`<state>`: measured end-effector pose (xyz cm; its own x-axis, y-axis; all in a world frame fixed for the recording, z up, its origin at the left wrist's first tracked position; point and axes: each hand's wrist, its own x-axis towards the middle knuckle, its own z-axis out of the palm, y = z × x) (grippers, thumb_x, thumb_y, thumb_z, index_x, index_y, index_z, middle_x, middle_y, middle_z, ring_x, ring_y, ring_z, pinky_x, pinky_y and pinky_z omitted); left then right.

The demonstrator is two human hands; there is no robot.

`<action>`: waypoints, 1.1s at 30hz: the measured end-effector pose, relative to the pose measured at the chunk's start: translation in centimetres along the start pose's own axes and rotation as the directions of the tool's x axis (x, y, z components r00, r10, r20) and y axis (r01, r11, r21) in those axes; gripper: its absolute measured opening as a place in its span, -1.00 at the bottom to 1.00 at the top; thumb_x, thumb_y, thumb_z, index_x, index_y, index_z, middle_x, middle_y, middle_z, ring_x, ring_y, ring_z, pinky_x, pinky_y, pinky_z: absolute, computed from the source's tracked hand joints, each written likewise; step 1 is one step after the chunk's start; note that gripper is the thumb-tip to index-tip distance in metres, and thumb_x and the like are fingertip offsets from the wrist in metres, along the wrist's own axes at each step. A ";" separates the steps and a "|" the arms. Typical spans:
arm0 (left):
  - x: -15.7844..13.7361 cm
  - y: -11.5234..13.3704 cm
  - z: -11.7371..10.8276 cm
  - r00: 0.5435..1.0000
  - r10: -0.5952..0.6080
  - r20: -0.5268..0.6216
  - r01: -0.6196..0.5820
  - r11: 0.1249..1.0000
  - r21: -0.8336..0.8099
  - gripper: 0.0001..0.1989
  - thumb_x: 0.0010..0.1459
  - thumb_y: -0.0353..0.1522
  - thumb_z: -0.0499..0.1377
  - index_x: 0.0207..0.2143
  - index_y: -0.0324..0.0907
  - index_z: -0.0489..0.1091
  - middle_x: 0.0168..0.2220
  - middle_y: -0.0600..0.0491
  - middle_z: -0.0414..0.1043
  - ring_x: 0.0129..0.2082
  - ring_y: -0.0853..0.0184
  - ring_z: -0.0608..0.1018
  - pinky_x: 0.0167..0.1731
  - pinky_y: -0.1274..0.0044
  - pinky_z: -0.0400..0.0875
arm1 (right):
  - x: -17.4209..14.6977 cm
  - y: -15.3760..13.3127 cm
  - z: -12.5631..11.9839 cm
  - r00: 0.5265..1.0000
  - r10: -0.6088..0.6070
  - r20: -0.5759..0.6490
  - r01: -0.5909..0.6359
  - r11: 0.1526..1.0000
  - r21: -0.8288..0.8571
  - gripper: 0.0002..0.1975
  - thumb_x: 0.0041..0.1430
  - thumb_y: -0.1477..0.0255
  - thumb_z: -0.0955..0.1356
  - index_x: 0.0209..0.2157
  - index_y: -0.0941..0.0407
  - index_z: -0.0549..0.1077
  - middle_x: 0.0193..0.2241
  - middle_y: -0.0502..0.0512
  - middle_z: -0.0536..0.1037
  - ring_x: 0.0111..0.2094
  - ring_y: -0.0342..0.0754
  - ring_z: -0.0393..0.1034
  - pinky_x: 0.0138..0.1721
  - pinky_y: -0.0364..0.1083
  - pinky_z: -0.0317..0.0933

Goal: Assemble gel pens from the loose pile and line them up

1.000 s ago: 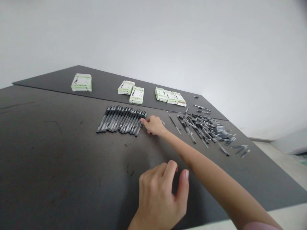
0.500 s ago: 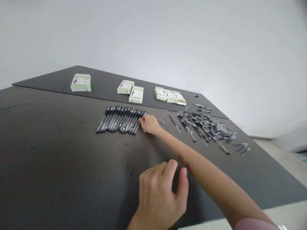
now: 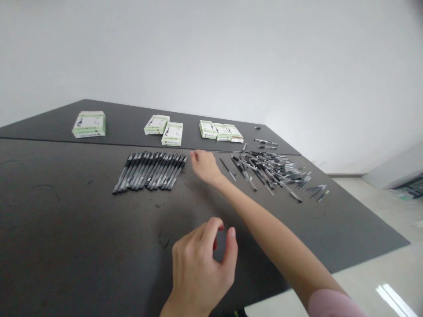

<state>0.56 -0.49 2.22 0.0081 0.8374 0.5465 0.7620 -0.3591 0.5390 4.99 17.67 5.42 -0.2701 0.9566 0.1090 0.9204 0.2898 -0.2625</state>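
Observation:
My left hand (image 3: pixel 203 266) hovers over the near part of the table, fingers bent and thumb apart from them, with nothing in it. Farther off, my right hand (image 3: pixel 204 166) is just right of a neat row of black-capped clear pens (image 3: pixel 150 171). A small gap separates it from the end pen. Its fingers are loosely bent, partly hidden from this angle, and I see nothing held in them. Right of this hand lies a loose heap of pens and pen parts (image 3: pixel 271 169), with a single thin pen piece (image 3: pixel 227 168) between.
Along the back of the dark table (image 3: pixel 82 237) are green-and-white boxes: one on the left (image 3: pixel 89 124), two in the middle (image 3: pixel 172 133), and a group on the right (image 3: pixel 220 131). A few pens (image 3: pixel 266 142) lie at the back right. A white wall (image 3: pixel 211 57) stands behind.
My right hand has come off the end pen of the row and moved slightly right of it. A small clear piece seen beside it before is now hidden. The view has shifted right.

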 end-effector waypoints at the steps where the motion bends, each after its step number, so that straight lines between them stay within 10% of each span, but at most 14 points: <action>1: 0.0 -0.1 0.0 1.000 -0.001 -0.003 0.001 1.000 0.005 -0.87 0.12 -0.29 0.06 -0.46 -0.11 0.27 -0.70 0.20 0.22 -0.71 0.42 0.35 -0.64 0.57 0.17 | -0.5 1.3 -1.3 1.000 0.001 -0.028 -0.002 1.000 -0.013 -0.55 0.32 0.31 0.02 -0.20 0.15 0.45 -0.20 0.21 0.54 -0.15 -0.03 0.41 -0.18 -0.16 0.14; 6: 0.2 -0.4 0.4 1.000 -0.008 -0.008 0.008 0.998 0.065 -0.84 0.11 -0.25 0.08 -0.46 -0.11 0.30 -0.71 0.22 0.23 -0.71 0.44 0.37 -0.65 0.61 0.17 | -4.3 10.6 -6.4 0.988 0.138 -0.074 -0.147 0.980 -0.133 -0.71 0.21 0.34 0.21 -0.26 0.20 0.49 -0.31 0.25 0.55 -0.17 0.05 0.40 -0.16 -0.12 0.11; 11: 0.8 -0.3 0.7 0.998 -0.048 -0.029 0.051 0.986 0.155 -0.81 0.11 -0.22 0.07 -0.47 -0.11 0.30 -0.72 0.25 0.24 -0.73 0.49 0.35 -0.63 0.63 0.18 | -8.0 16.6 -6.0 0.974 0.225 0.032 -0.216 0.960 -0.181 -0.70 0.12 0.22 0.30 -0.35 0.17 0.52 -0.40 0.22 0.55 -0.29 0.02 0.44 -0.28 -0.13 0.17; 25: 1.3 0.0 1.1 0.991 -0.135 -0.005 0.132 0.961 0.244 -0.79 0.10 -0.20 0.05 -0.49 -0.11 0.30 -0.73 0.26 0.23 -0.74 0.49 0.35 -0.64 0.63 0.17 | -9.3 16.8 -4.1 0.980 0.175 0.095 -0.157 0.974 -0.165 -0.78 0.16 0.38 0.26 -0.34 0.21 0.47 -0.30 0.33 0.53 -0.20 0.11 0.43 -0.25 -0.09 0.18; 33: 2.4 1.2 2.2 0.874 -0.419 0.248 0.473 0.849 -0.234 -0.53 0.13 0.00 -0.05 -0.08 -0.09 0.31 -0.31 0.05 0.53 -0.40 0.31 0.55 -0.40 0.49 0.42 | -17.8 12.7 -6.0 0.988 0.109 -0.106 -0.105 0.993 0.046 -0.77 0.26 0.35 0.18 -0.38 0.15 0.36 -0.66 0.01 0.45 -0.62 -0.11 0.37 -0.56 -0.18 0.02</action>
<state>2.94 1.99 2.81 -0.1515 0.9841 0.0931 0.4991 -0.0051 0.8666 23.15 4.17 5.92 -0.1368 0.9740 0.1808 0.9297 0.1892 -0.3160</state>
